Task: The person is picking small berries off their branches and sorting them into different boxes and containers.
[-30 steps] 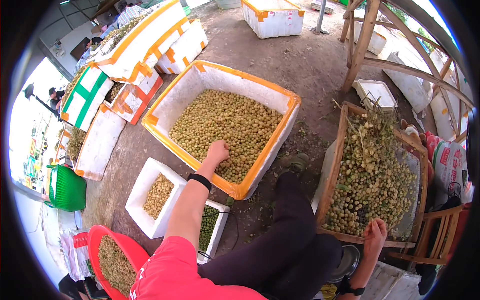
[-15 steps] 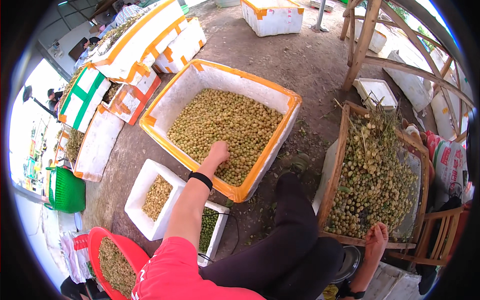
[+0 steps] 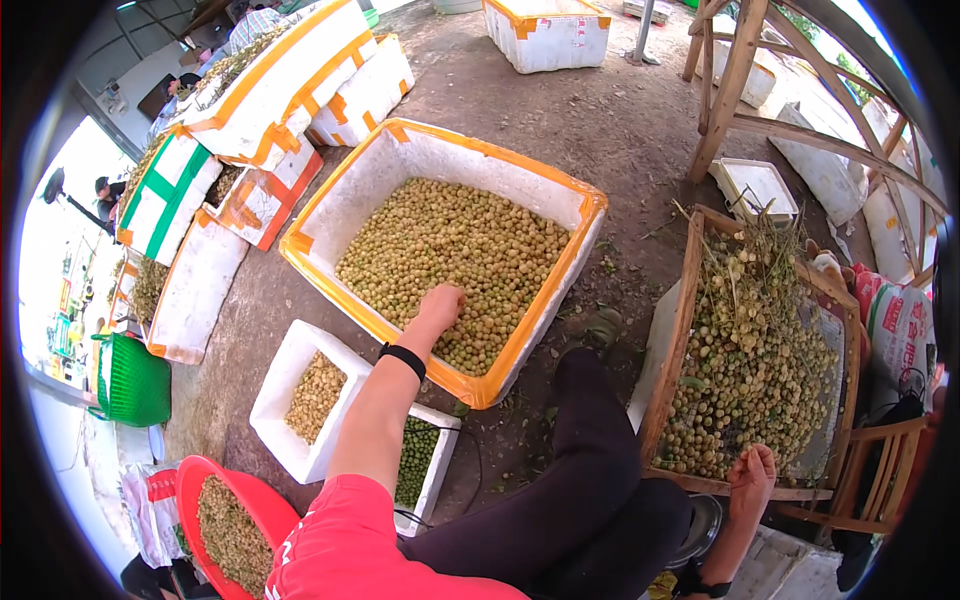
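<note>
- Held the hands well apart: left hand (image 3: pixel 440 308) over the loose tan round fruit (image 3: pixel 450 235) in the big white foam box with an orange-taped rim (image 3: pixel 480 168), right hand (image 3: pixel 752 470) at the near edge of the brown wooden-framed tray (image 3: pixel 673 345).
- Curled the fingers of both; could not tell of anything pinched in either, nor of the left touching the fruit or hovering just above.
- Looked, as a judgement, partway along: had a broad spread of loose fruit in the big box.
- Had plenty left, apparently: a heaped tangle of tan-green fruit on dry stems (image 3: pixel 750 350) across the tray.
- Had smaller lots nearby: tan fruit in the small square white foam box (image 3: pixel 275 400), green fruit in the small low white foam box (image 3: pixel 440 455), more in the red plastic basin (image 3: pixel 245 500).
- Could not judge the fruit's depth in the big box.
- Hid part of the low box behind the left forearm; lost the basin's bottom past the lower edge.
</note>
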Action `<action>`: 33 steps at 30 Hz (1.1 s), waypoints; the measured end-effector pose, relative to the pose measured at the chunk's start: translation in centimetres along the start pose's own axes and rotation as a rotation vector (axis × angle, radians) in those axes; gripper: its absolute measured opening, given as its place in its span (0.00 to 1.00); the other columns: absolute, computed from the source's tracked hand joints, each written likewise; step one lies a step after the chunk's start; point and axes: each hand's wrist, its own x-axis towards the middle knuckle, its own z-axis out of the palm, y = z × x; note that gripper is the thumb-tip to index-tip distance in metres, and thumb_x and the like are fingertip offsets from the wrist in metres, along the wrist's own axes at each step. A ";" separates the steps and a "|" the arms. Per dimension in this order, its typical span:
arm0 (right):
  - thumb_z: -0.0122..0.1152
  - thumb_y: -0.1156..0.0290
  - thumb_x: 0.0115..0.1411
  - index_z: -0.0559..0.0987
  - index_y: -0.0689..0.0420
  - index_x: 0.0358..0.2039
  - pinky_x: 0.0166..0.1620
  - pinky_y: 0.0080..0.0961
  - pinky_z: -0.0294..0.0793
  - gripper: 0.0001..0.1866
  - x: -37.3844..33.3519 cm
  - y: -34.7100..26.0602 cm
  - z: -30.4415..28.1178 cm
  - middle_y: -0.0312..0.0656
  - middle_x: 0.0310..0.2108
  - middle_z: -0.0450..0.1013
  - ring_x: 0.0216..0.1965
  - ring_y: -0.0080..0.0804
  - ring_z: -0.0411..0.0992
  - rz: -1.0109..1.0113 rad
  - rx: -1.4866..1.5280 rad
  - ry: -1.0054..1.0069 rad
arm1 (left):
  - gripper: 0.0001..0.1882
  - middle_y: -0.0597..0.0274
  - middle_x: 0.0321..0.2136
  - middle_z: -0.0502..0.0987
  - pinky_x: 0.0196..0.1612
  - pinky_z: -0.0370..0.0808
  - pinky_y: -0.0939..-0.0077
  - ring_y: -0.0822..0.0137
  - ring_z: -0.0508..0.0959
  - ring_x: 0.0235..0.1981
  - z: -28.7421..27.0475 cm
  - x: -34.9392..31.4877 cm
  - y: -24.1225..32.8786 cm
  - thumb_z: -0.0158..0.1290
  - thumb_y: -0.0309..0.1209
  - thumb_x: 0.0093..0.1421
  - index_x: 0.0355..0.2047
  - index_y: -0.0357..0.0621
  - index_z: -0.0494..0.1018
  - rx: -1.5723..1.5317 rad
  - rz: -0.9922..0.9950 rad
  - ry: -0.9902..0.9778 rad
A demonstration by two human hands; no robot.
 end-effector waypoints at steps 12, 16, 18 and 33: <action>0.50 0.77 0.54 0.70 0.58 0.32 0.18 0.15 0.64 0.04 -0.2 0.1 -0.9 0.37 0.23 0.68 0.19 0.21 0.65 0.000 0.030 0.024 | 0.03 0.65 0.19 0.69 0.23 0.71 0.81 0.71 0.72 0.23 -4.3 -1.1 -0.8 0.48 0.27 0.48 0.22 0.42 0.65 -1.725 -0.329 -0.194; 0.50 0.77 0.54 0.70 0.58 0.32 0.18 0.14 0.63 0.04 -0.1 0.1 -0.9 0.37 0.22 0.68 0.19 0.20 0.65 -0.011 0.045 0.023 | 0.05 0.59 0.23 0.68 0.20 0.70 0.83 0.68 0.70 0.30 -7.4 -3.0 1.7 0.48 0.27 0.51 0.22 0.41 0.64 -2.207 -0.028 -0.221; 0.50 0.77 0.54 0.70 0.58 0.32 0.18 0.14 0.63 0.04 0.0 0.1 -0.3 0.37 0.22 0.68 0.19 0.20 0.65 -0.006 0.055 0.008 | 0.04 0.62 0.21 0.68 0.20 0.70 0.84 0.69 0.71 0.28 -6.8 -2.4 0.2 0.49 0.26 0.51 0.23 0.42 0.64 -2.201 -0.099 -0.179; 0.51 0.77 0.53 0.70 0.57 0.31 0.17 0.14 0.62 0.04 -0.3 -0.1 -0.7 0.37 0.22 0.68 0.18 0.20 0.65 0.002 0.065 0.005 | 0.04 0.51 0.18 0.73 0.27 0.71 0.67 0.55 0.74 0.23 2.1 -0.8 0.2 0.53 0.24 0.38 0.19 0.38 0.73 -0.021 0.123 -0.172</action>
